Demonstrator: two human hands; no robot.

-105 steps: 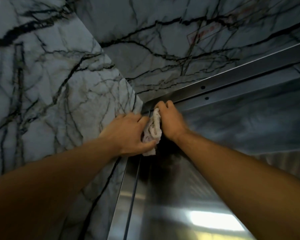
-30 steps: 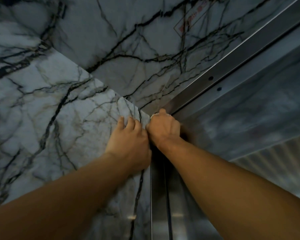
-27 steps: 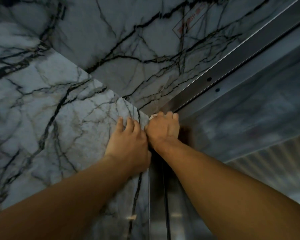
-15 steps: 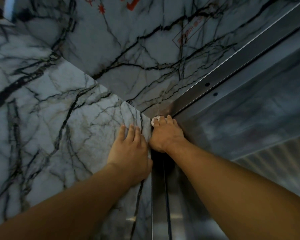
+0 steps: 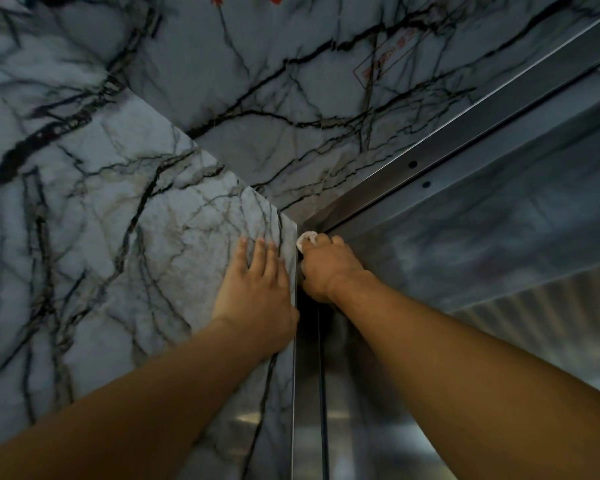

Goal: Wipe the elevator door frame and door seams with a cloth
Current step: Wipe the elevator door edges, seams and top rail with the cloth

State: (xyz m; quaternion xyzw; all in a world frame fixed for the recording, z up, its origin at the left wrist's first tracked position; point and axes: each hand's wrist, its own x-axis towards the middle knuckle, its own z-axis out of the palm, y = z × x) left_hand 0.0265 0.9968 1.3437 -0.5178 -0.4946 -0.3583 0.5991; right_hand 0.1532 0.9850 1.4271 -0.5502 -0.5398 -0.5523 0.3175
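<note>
Right hand (image 5: 329, 268) still gripping small white cloth (image 5: 307, 238) in steel frame corner (image 5: 321, 216); left hand (image 5: 257, 289), fingers now spread flat, on veined grey marble wall (image 5: 118, 220).

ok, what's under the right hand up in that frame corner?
A white cloth: only a small bit shows past the fingertips of the right hand, pressed to the metal door frame. The rest is covered by the hand.

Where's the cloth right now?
Head view, centre: the cloth is bunched in the right hand, pressed into the door frame's top-left corner, just right of the marble wall edge.
</note>
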